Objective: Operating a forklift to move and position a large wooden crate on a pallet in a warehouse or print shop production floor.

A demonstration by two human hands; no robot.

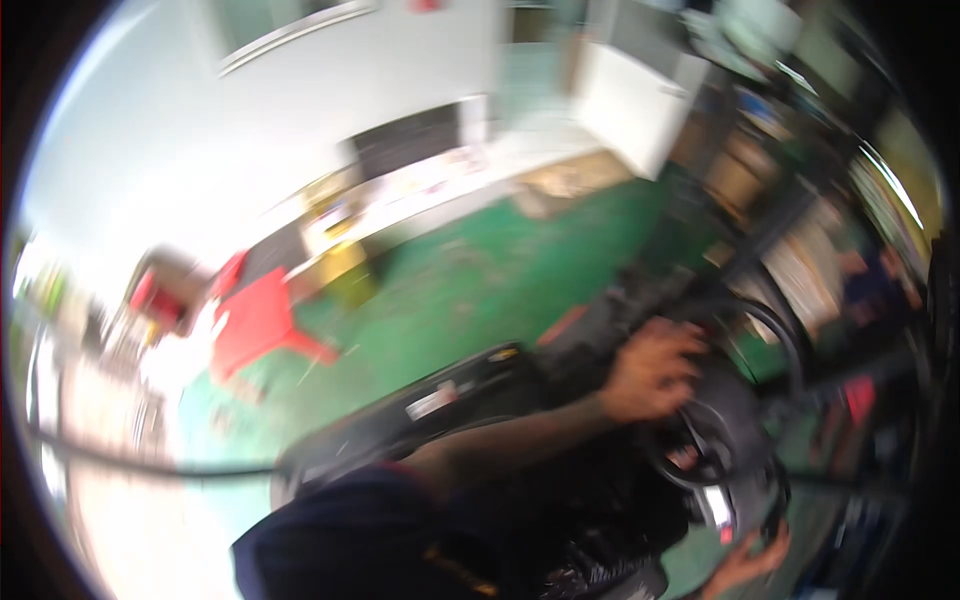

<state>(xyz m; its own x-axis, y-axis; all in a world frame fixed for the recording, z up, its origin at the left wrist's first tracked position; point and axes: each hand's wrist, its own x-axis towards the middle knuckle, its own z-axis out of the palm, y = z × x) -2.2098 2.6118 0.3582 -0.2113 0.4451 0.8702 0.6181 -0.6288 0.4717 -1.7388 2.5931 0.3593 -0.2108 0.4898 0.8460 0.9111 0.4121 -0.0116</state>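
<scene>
Blur from motion smears much of the picture. My bare left forearm, below a dark sleeve, reaches up and to the right. At its end my left hand is curled at the left side of a black steering wheel. A dark control column rises beside that hand. At the lower right my right hand is bent around the edge of a dark console, near a small white-and-red label. What its fingers hold there is hidden.
Left of me runs the vehicle's black body. Beyond it, a red plastic stool and a yellow bin stand on the green floor. A white cabinet stands farther back. Dark upright bars and stacked boxes lie at the right.
</scene>
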